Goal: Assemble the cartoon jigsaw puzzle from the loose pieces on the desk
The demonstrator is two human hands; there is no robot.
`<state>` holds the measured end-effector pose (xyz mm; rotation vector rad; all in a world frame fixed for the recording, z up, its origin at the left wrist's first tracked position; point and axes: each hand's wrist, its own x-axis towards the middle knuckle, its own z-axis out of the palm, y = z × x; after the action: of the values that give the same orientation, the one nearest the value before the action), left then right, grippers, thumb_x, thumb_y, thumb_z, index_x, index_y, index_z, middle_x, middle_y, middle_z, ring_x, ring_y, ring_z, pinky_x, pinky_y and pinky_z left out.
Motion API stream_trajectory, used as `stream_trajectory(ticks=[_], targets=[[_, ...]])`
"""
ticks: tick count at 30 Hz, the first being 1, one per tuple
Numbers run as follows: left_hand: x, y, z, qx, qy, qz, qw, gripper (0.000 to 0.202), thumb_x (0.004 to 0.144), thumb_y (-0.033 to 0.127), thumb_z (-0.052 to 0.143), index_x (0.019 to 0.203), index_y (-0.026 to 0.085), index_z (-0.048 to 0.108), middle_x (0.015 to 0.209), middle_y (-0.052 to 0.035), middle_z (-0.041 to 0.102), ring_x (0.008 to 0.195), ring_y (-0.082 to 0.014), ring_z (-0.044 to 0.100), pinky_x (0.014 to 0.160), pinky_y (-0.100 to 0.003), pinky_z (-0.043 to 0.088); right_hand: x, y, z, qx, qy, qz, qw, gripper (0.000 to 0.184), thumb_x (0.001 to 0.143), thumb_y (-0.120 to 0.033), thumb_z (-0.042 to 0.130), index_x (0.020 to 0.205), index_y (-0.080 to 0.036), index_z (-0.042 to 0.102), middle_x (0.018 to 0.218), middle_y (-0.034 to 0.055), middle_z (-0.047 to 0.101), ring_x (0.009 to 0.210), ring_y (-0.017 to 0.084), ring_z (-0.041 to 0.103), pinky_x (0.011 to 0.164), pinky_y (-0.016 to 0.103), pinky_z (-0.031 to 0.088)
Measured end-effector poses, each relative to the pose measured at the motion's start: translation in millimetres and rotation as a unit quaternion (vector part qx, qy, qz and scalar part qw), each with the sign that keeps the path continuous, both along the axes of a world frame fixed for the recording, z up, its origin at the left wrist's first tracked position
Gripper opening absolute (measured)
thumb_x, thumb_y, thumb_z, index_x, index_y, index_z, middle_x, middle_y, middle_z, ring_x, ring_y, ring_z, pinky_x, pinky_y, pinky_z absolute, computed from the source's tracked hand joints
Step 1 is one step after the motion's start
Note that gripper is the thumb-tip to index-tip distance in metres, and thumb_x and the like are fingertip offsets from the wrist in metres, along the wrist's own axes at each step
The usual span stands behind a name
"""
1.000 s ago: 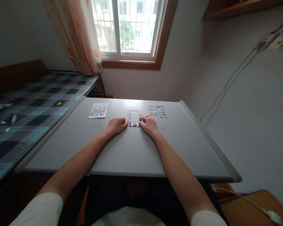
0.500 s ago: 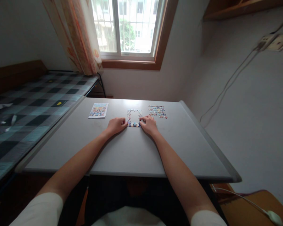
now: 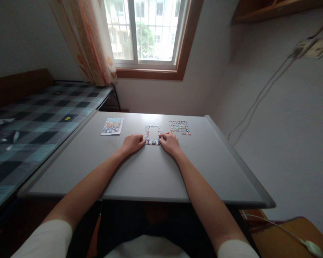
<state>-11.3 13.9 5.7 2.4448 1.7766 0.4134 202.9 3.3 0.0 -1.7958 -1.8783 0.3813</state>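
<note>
A jigsaw puzzle (image 3: 153, 142) lies flat on the grey table, joined as a rectangular frame around a bare middle. Its lower rows show dark blue and white. My left hand (image 3: 133, 143) is closed, with its curled fingertips against the puzzle's lower left edge. On the opposite side my right hand (image 3: 170, 142) has bent fingers and thumb on the right edge, partly hiding it. Whether a single piece sits in those fingers is too small to tell. Several loose puzzle pieces (image 3: 179, 126) are spread in rows just beyond my right hand.
A printed picture sheet (image 3: 112, 126) lies on the table (image 3: 148, 175) to the left of the puzzle. A bed with a checked cover (image 3: 43, 118) runs along the left side. Beyond the table are a wall and a window (image 3: 145, 32); cords (image 3: 258, 93) hang on the right wall.
Both hands stay at the puzzle's sides. At its lower edge the gaps between the pieces look smaller now; the loose pieces and the sheet have not moved.
</note>
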Motion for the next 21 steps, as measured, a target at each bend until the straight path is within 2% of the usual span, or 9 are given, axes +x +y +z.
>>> stream_trajectory(ticks=[8,21], targets=[[1.2,-2.0,2.9,-0.018,0.001,0.010,1.000,0.033,0.086,0.046,0.046,0.078,0.022,0.067,0.078,-0.0044,0.070,0.069,-0.0177,0.059,0.058,-0.025,0.030,0.2,0.4,-1.2,0.003,0.002,-0.002,1.000,0.027,0.083,-0.029,0.054,0.104,-0.028,0.071,0.106,0.0056,0.059,0.102,0.022,0.051,0.090,0.036,0.036],[1.0,-1.6,2.6,-0.012,0.009,0.007,1.000,0.035,0.086,0.048,0.045,0.077,0.022,0.066,0.076,-0.0046,0.069,0.067,-0.0176,0.058,0.056,-0.026,0.029,0.7,0.8,-1.3,0.006,0.010,0.000,1.000,0.027,0.082,-0.028,0.055,0.103,-0.028,0.071,0.105,0.0056,0.060,0.102,0.023,0.051,0.090,0.036,0.036]])
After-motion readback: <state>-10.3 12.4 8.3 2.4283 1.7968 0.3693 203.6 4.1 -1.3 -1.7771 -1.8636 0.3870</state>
